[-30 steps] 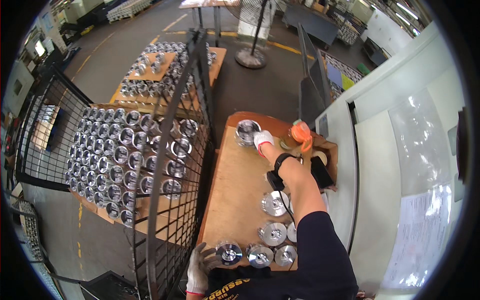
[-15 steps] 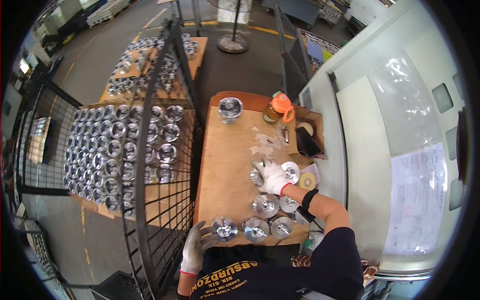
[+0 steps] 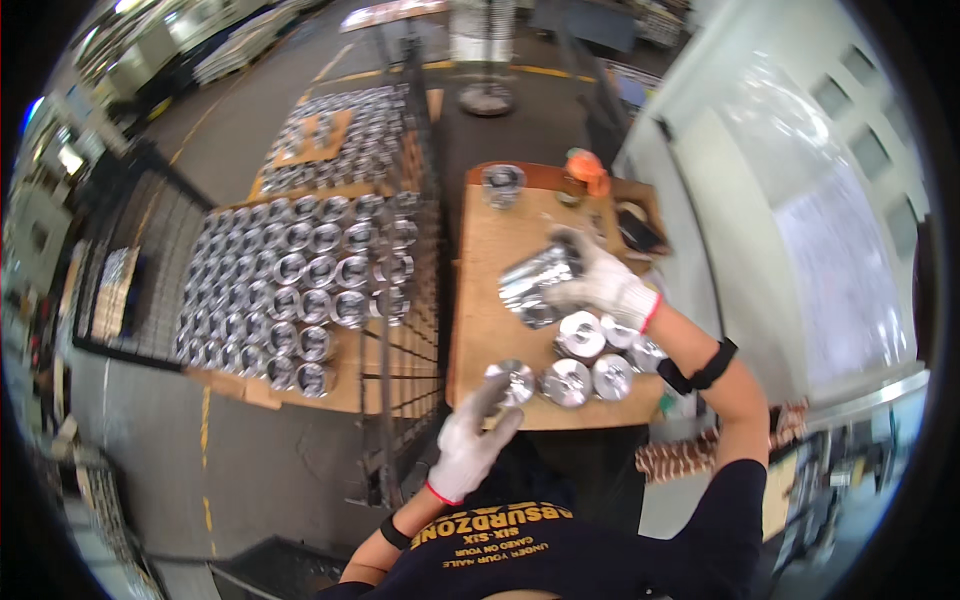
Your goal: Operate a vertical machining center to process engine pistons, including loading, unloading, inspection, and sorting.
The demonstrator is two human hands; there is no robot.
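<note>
While our right hand (image 3: 606, 281) grips a tilted metal cylinder (image 3: 524, 284) (handling step, we judge; next needs steady hold), our left hand (image 3: 470, 445), unclenched, sits by a disc (image 3: 520, 379) at the tabletop's (image 3: 478, 330) seven o'clock.

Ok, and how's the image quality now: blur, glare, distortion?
Head view, centre: right hand and its metal cylinder look motion-blurred; head view, upper right: white glare streaks the plastic sheet; head view, corners: black around the round fisheye image.

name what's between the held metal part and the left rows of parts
Between the metal part and the rows of parts, the head view shows bare wooden tabletop, then a black mesh panel.
</note>
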